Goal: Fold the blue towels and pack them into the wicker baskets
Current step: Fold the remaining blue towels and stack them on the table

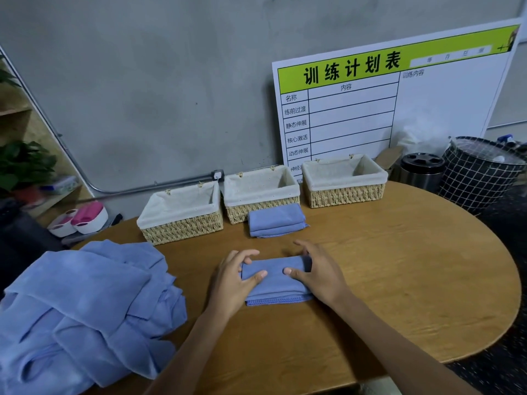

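Both hands are gripping the folded blue towel (275, 280) at table (399, 266) centre: left hand (232, 280) & right hand (316, 273) pinching its side edges. Soft, light, prob. floppy; best holding both ends w/ layers together.

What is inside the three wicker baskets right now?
Only the cream cloth lining shows in the left basket, middle basket and right basket. No towel is visible; the near walls hide part of each floor.

Your pile of unfolded towels (85, 309) runs off the left edge; the board (399, 109) behind the baskets (261, 192) looks partly hidden.
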A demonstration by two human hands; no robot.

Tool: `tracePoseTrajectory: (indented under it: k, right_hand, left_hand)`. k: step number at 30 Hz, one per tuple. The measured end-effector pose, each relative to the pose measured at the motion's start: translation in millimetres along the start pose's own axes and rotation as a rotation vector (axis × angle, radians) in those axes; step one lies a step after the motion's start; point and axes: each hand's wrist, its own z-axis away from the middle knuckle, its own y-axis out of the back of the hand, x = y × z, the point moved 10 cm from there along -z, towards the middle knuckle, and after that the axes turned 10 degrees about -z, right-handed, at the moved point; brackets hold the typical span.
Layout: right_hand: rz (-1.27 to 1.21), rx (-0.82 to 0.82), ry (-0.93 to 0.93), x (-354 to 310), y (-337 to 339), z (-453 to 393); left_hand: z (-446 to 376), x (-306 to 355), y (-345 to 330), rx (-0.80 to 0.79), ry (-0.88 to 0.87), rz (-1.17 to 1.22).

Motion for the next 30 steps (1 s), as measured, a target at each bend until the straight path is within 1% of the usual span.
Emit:
tracePoseTrajectory:
  k: [5, 8, 12, 15, 18, 24, 30]
  right_hand:
    - [-0.029, 0.008, 0.014, 2.3, 8.8, -12.5]
    - [-0.019, 0.024, 0.003, 11.1, 25.8, -22.2]
    - [0.005, 0.062, -0.056, 34.4, 61.8, -37.6]
    - [-0.014, 0.105, -0.103, 56.6, 91.5, -48.7]
    - [-0.018, 0.15, -0.113, 75.4, 117.7, -59.8]
    - [-0.003, 0.196, -0.114, 100.6, 149.4, -90.4]
    - [-0.077, 0.245, -0.104, 116.4, 156.7, -118.2]
  left_hand:
    - [-8.1, 4.1, -11.7, 0.023, 0.044, 0.014]
    - [-20.2, 16.5, -24.8, 0.031, 0.058, -0.037]
    - [-41.5, 53.5, -46.5, 0.009, 0.022, -0.177]
    - [-59.3, 87.0, -64.5, -0.017, -0.041, -0.295]
    - [-78.5, 107.5, -86.4, -0.036, -0.075, -0.373]
    - [-117.9, 132.1, -119.0, 0.0, -0.108, -0.422]
    - [-151.1, 139.1, -128.5, 0.063, -0.128, -0.518]
